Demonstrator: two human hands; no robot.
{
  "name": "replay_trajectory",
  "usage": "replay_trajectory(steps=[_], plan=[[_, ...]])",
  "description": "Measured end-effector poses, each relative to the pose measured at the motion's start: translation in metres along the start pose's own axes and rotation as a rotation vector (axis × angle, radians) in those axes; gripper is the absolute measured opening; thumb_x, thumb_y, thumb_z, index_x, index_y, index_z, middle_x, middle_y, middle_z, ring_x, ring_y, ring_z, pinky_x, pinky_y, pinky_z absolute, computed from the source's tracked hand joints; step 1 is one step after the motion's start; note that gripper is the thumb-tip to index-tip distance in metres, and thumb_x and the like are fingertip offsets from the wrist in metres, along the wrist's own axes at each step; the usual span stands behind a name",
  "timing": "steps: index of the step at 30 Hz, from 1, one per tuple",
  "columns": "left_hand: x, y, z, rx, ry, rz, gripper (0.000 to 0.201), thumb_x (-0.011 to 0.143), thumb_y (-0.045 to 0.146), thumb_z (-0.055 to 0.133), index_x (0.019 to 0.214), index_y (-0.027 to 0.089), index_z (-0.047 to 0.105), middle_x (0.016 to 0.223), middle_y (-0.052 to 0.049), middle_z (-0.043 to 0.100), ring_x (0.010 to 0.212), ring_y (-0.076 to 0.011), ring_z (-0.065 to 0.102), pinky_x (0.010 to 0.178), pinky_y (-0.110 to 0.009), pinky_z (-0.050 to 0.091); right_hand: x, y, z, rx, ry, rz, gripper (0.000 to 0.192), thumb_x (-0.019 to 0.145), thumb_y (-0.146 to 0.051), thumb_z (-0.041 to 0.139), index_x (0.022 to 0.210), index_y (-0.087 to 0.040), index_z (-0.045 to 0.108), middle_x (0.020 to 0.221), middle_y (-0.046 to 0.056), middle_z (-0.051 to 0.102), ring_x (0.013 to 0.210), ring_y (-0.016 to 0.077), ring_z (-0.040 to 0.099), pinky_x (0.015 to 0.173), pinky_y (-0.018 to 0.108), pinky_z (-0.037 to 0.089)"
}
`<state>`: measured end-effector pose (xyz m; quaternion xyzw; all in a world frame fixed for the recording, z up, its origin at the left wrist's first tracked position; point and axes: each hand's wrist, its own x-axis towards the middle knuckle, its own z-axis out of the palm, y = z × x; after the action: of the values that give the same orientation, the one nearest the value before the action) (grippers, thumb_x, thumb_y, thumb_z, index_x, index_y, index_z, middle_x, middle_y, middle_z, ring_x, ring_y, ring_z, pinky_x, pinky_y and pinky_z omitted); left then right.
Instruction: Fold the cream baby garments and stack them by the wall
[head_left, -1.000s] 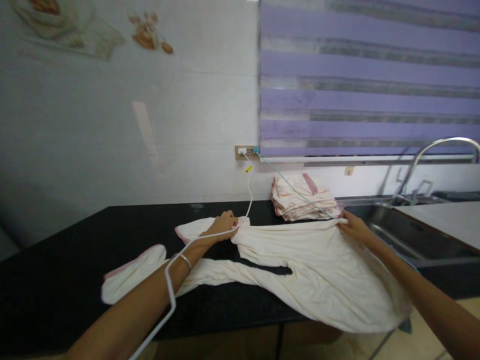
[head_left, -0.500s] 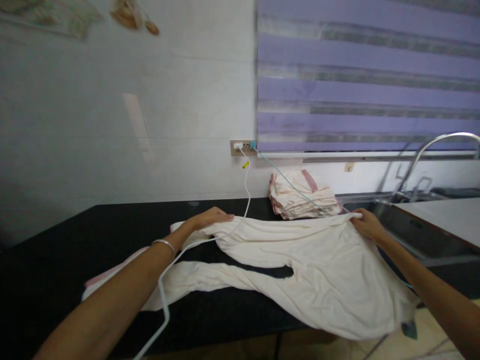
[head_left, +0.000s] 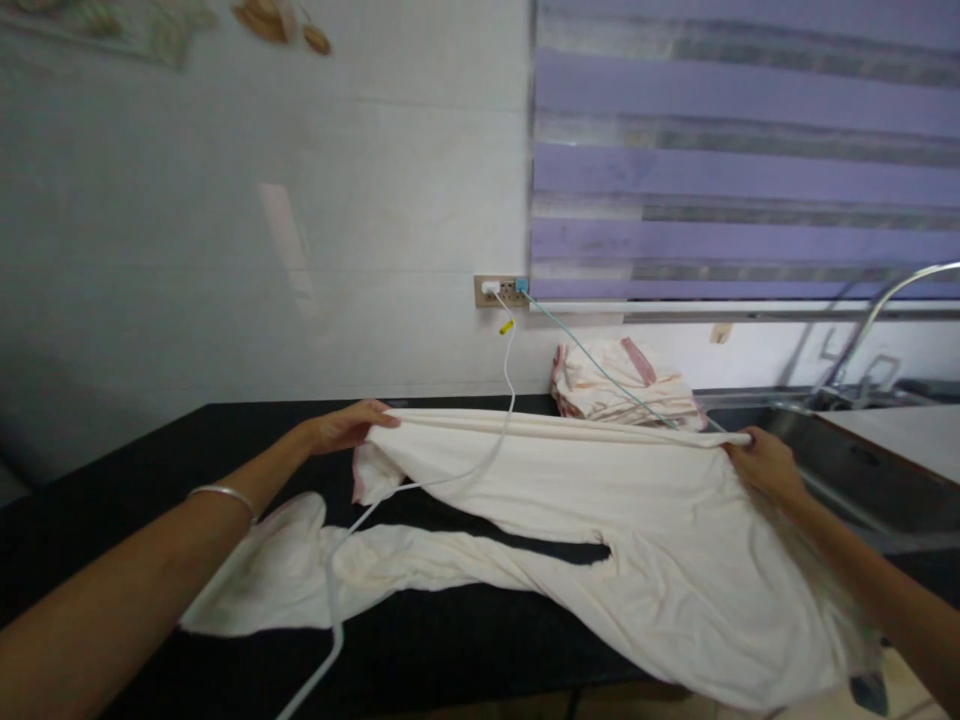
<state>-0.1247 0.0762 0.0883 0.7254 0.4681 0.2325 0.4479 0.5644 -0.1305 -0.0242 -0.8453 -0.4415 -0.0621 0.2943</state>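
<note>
Lying lengthwise along counter [head_left: 112,470]: garment [head_left: 570,500], legs leftward.

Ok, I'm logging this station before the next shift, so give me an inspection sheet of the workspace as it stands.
Surface: black countertop, garment hangs over its front edge.
Job's things: cream footed garment, far edge stretched taut.
Clutter: folded stack by the wall.
Hands: left hand and right hand each grip an end of the far edge.
Cables: white cable lies across the garment; teal cable crosses the stack.
Surroundings: wall socket, purple blind, sink, tap.
</note>
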Motion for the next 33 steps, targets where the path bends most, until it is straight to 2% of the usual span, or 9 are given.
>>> replay_trajectory(steps=[3, 5, 8, 11, 14, 16, 20, 27, 33], plan=[[-0.008, -0.005, -0.02, -0.18, -0.104, -0.031, 0.028, 0.059, 0.039, 0.077, 0.074, 0.015, 0.073, 0.081, -0.012, 0.074, 0.088, -0.0292, 0.069, 0.083, -0.039, 0.054, 0.0, 0.002, -0.001, -0.023, 0.004, 0.005, 0.023, 0.091, -0.036, 0.06, 0.1, -0.016, 0.068, 0.095, 0.019, 0.073, 0.086, 0.0267, 0.066, 0.072, 0.033, 0.041], [-0.013, -0.009, -0.031, -0.232, -0.099, -0.05, 0.025, 0.059, 0.035, 0.076, 0.075, 0.016, 0.073, 0.08, -0.011, 0.074, 0.092, -0.0314, 0.069, 0.085, -0.041, 0.054, 0.002, 0.004, 0.0, -0.055, -0.002, -0.011, 0.023, 0.091, -0.036, 0.06, 0.101, -0.016, 0.067, 0.094, 0.019, 0.073, 0.086, 0.028, 0.066, 0.073, 0.035, 0.041], [-0.019, -0.013, -0.043, -0.217, -0.124, -0.156, 0.027, 0.057, 0.03, 0.075, 0.08, 0.016, 0.075, 0.085, -0.01, 0.076, 0.096, -0.0326, 0.07, 0.086, -0.04, 0.054, 0.004, 0.005, 0.002, -0.085, -0.002, -0.034, 0.022, 0.092, -0.035, 0.06, 0.1, -0.016, 0.067, 0.094, 0.02, 0.073, 0.084, 0.0285, 0.067, 0.073, 0.036, 0.042], [-0.024, -0.021, -0.056, -0.154, -0.244, -0.277, 0.032, 0.057, 0.026, 0.076, 0.088, 0.015, 0.077, 0.09, -0.008, 0.078, 0.097, -0.0314, 0.07, 0.086, -0.039, 0.054, 0.004, 0.007, 0.005, -0.112, -0.002, -0.038, 0.025, 0.092, -0.038, 0.058, 0.099, -0.017, 0.067, 0.095, 0.019, 0.073, 0.084, 0.0278, 0.069, 0.073, 0.034, 0.043], [-0.026, -0.031, -0.071, -0.187, -0.366, -0.254, 0.033, 0.061, 0.027, 0.082, 0.092, 0.014, 0.078, 0.095, -0.011, 0.078, 0.093, -0.0275, 0.071, 0.088, -0.037, 0.054, 0.004, 0.01, 0.007, -0.131, 0.008, -0.022, 0.031, 0.09, -0.043, 0.056, 0.101, -0.017, 0.068, 0.094, 0.015, 0.074, 0.087, 0.0277, 0.069, 0.073, 0.032, 0.044], [-0.025, -0.037, -0.082, -0.272, -0.312, -0.108, 0.036, 0.065, 0.031, 0.084, 0.096, 0.014, 0.079, 0.102, -0.013, 0.078, 0.096, -0.0247, 0.07, 0.095, -0.035, 0.052, 0.004, 0.012, 0.01, -0.136, 0.009, -0.023, 0.034, 0.089, -0.046, 0.055, 0.101, -0.017, 0.068, 0.094, 0.014, 0.074, 0.089, 0.0285, 0.069, 0.073, 0.032, 0.045], [-0.022, -0.041, -0.096, -0.374, -0.057, 0.142, 0.046, 0.072, 0.036, 0.082, 0.109, 0.011, 0.075, 0.114, -0.013, 0.075, 0.101, -0.0215, 0.066, 0.095, -0.031, 0.05, 0.004, 0.016, 0.015, -0.105, -0.001, -0.05, 0.038, 0.087, -0.049, 0.052, 0.103, -0.018, 0.067, 0.093, 0.013, 0.074, 0.091, 0.0294, 0.07, 0.074, 0.033, 0.046], [-0.038, -0.041, -0.116, -0.043, -0.117, -0.137, 0.048, 0.073, 0.046, 0.08, 0.099, 0.006, 0.075, 0.085, -0.013, 0.076, 0.073, -0.0208, 0.066, 0.067, -0.031, 0.053, 0.007, 0.04, 0.013, -0.099, 0.022, -0.022, 0.036, 0.083, -0.052, 0.052, 0.096, -0.021, 0.067, 0.087, 0.016, 0.073, 0.084, 0.0338, 0.07, 0.073, 0.039, 0.047], [-0.067, -0.051, -0.145, 0.045, -0.212, -0.233, 0.055, 0.068, 0.051, 0.076, 0.105, 0.01, 0.073, 0.106, -0.012, 0.077, 0.096, -0.0271, 0.07, 0.082, -0.034, 0.056, 0.003, 0.044, 0.005, -0.076, 0.02, -0.041, 0.029, 0.082, -0.049, 0.054, 0.092, -0.023, 0.064, 0.085, 0.017, 0.073, 0.082, 0.0351, 0.07, 0.072, 0.041, 0.046]])
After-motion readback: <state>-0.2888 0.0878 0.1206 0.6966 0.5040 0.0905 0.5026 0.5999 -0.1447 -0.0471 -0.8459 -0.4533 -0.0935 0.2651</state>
